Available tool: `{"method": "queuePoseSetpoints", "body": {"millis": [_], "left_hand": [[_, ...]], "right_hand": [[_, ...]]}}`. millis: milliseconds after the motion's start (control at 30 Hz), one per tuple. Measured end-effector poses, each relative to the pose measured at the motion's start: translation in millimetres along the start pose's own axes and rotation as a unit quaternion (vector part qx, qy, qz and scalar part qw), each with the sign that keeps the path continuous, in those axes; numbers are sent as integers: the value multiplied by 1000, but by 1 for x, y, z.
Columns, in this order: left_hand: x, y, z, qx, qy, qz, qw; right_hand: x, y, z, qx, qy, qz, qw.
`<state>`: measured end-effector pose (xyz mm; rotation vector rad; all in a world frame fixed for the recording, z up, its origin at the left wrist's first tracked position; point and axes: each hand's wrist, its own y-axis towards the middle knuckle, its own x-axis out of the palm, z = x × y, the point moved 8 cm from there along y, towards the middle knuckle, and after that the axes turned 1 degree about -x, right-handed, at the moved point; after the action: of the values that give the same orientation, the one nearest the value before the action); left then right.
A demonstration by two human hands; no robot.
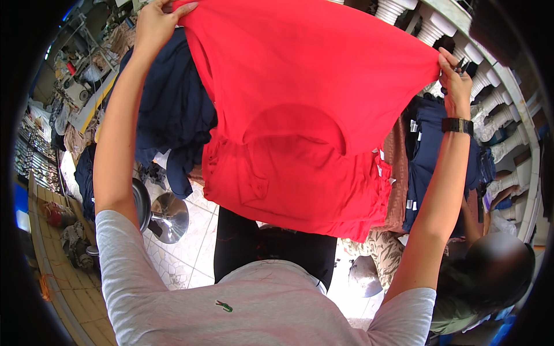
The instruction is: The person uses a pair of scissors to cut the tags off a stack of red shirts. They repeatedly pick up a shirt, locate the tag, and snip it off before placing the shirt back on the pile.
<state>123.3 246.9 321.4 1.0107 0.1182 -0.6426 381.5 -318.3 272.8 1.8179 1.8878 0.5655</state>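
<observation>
A red shirt (323,57) is stretched wide between my raised hands, its rounded neck opening hanging toward me. At the far left, my left hand (157,23) pinches one upper corner of it. My right hand (456,81) grips the opposite corner, and small dark thread snips (460,66) stick out between its fingers. Underneath lies a pile of red garments (300,202), partly covered by the held shirt. Dark navy garments (167,98) are heaped beside the left side of the shirt. Another navy stack (430,155) with white tags is near my right forearm.
A person (485,277) sits close by at the lower right. White balusters (502,109) line the right side under a pale rail. Round metal stool parts (170,218) stand on the tiled floor at left. Sewing machines (75,92) and cloth scraps are at the far left.
</observation>
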Motion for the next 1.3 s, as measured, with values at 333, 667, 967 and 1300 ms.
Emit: {"method": "queuePoseSetpoints", "body": {"millis": [333, 667, 967, 1300], "left_hand": [[-54, 4, 4, 13, -38, 38, 998], [120, 60, -103, -117, -195, -114, 967], [163, 23, -139, -13, -185, 2, 983], [201, -190, -80, -42, -42, -243, 968]], "right_hand": [[-4, -59, -129, -309, -256, 54, 914], [18, 47, 54, -86, -285, 22, 954], [7, 52, 107, -92, -125, 64, 986], [10, -183, 234, 153, -242, -77, 955]]}}
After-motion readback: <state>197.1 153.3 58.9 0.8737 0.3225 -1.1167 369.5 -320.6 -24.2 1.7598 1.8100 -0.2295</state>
